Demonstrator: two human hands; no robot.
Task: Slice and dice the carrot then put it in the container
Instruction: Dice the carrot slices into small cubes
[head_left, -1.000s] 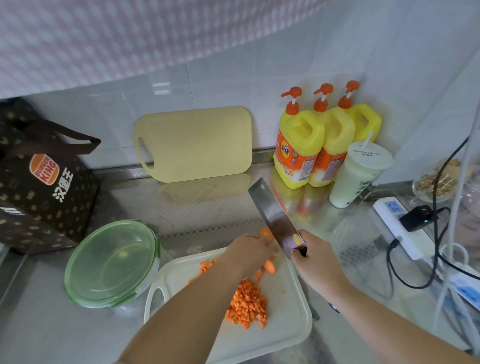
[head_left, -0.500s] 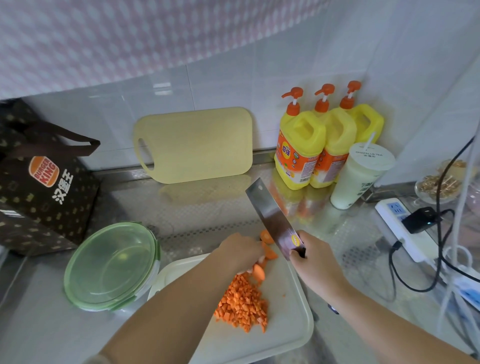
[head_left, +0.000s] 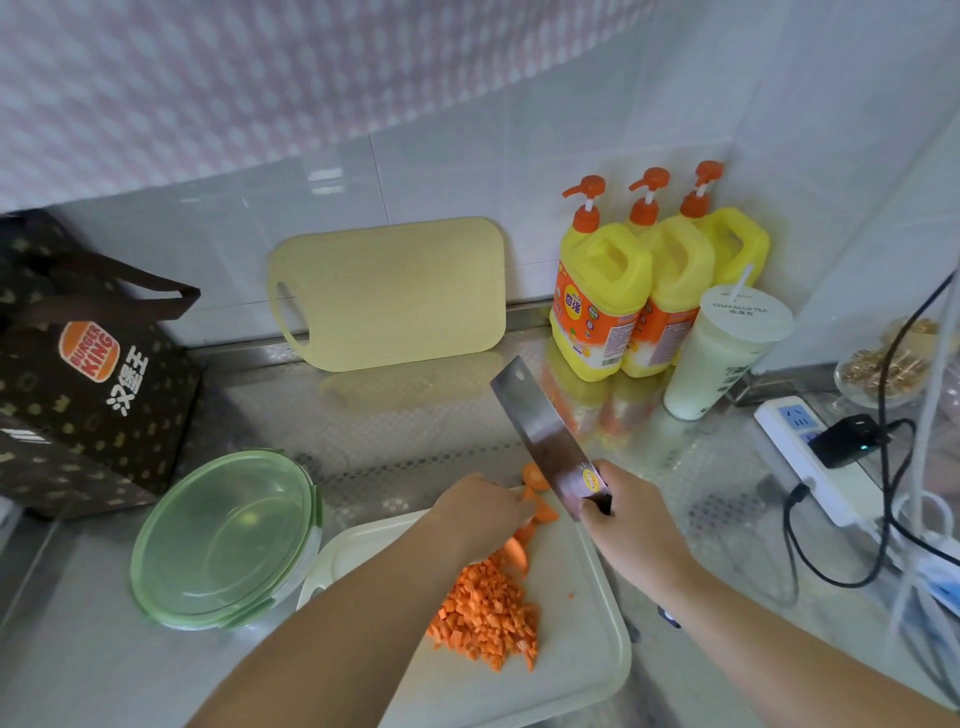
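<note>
A white cutting board (head_left: 582, 670) lies at the counter's front edge. A heap of diced carrot (head_left: 488, 613) sits on it, under my left forearm. Beyond the heap lie a few carrot slices (head_left: 540, 512), and one round piece (head_left: 534, 475) rests at the board's far edge. My left hand (head_left: 480, 512) is curled over the slices, fingertips on them. My right hand (head_left: 631, 525) grips the handle of a cleaver (head_left: 545, 434), whose blade rises up and away just right of the slices. The round container with a green lid (head_left: 223, 535) stands left of the board.
A yellow cutting board (head_left: 395, 293) leans on the tiled wall. Three yellow soap bottles (head_left: 654, 291) and a lidded drink cup (head_left: 722, 358) stand at the back right. A dark paper bag (head_left: 78, 374) is at the left. A power strip (head_left: 821, 462) with cables lies at the right.
My left hand drew back a little along the board over the slices. The cleaver stayed raised beside them, and the view shifted slightly.
</note>
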